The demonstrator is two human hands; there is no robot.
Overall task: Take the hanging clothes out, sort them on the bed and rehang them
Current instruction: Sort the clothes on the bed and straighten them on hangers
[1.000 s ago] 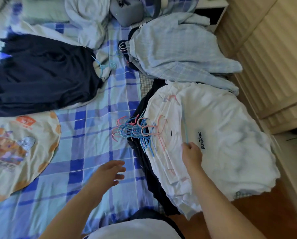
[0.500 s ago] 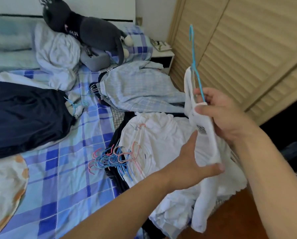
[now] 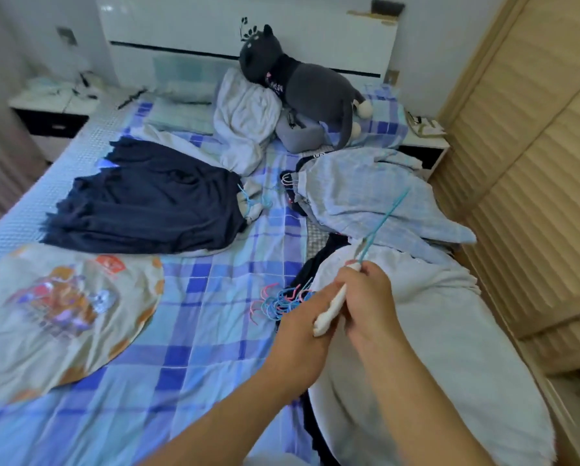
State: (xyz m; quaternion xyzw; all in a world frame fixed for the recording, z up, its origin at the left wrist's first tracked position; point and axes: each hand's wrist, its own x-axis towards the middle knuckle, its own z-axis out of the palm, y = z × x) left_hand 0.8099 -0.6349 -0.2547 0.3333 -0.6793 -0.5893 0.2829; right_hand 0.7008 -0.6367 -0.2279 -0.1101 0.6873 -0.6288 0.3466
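Observation:
A white garment (image 3: pixel 423 348) hangs from both my hands over the bed's right edge, on a blue hanger (image 3: pixel 382 223) whose hook sticks up and right. My right hand (image 3: pixel 369 301) grips the collar at the hanger's neck. My left hand (image 3: pixel 302 327) pinches the collar edge just below and left of it. Behind them lies a bundle of pink and blue hanger hooks (image 3: pixel 282 301) on a stack of clothes. Sorted piles rest on the checked bed (image 3: pixel 214 331): dark navy clothes (image 3: pixel 147 206), light blue checked shirts (image 3: pixel 366 200) and a printed cream shirt (image 3: pixel 56 307).
A grey plush cat (image 3: pixel 298 82) lies on white bedding (image 3: pixel 245 122) at the headboard. Nightstands stand at the far left (image 3: pixel 50 105) and far right (image 3: pixel 423 139). Slatted wooden wardrobe doors (image 3: pixel 534 163) fill the right side.
My right hand picked the white garment with its blue hanger off the pile and lifted it. My left hand came over and took the collar. The view rose toward the headboard.

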